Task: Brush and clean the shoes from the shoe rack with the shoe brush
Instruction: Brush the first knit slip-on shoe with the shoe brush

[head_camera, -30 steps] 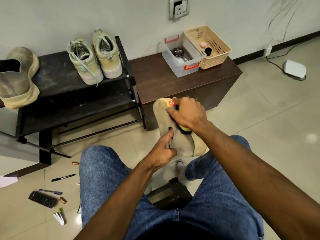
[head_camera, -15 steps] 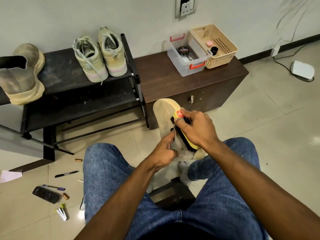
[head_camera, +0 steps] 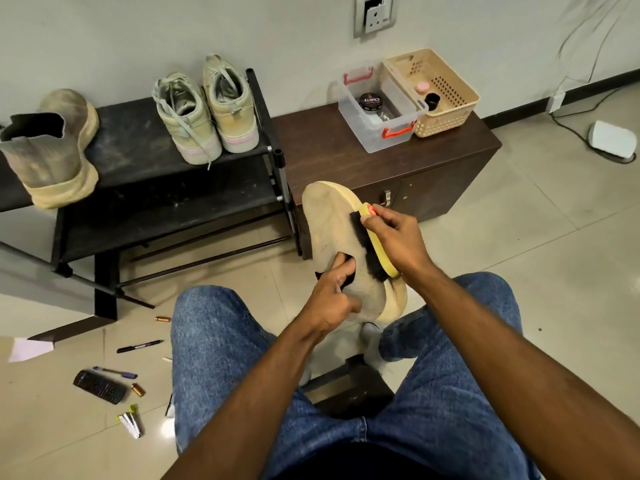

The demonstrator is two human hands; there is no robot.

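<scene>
A tan shoe (head_camera: 329, 223) stands tilted above my knees, toe pointing away. My left hand (head_camera: 334, 292) grips it at the dark opening, fingers curled inside. My right hand (head_camera: 398, 240) holds a yellow shoe brush (head_camera: 375, 252) with black bristles pressed against the shoe's upper. On the black shoe rack (head_camera: 138, 188) stand the matching tan shoe (head_camera: 52, 157) at the left and a pair of pale green sneakers (head_camera: 204, 109) at the right.
A dark wooden cabinet (head_camera: 346, 157) beside the rack carries a clear box (head_camera: 377, 112) with a polish tin and a beige basket (head_camera: 436, 88). Pens, batteries and a remote (head_camera: 100, 386) lie on the floor at the left. A white device (head_camera: 611, 138) with a cable sits at the far right.
My right hand has drawn the brush back along the shoe toward me and turned it so the bristles show. The left hand keeps its grip on the shoe.
</scene>
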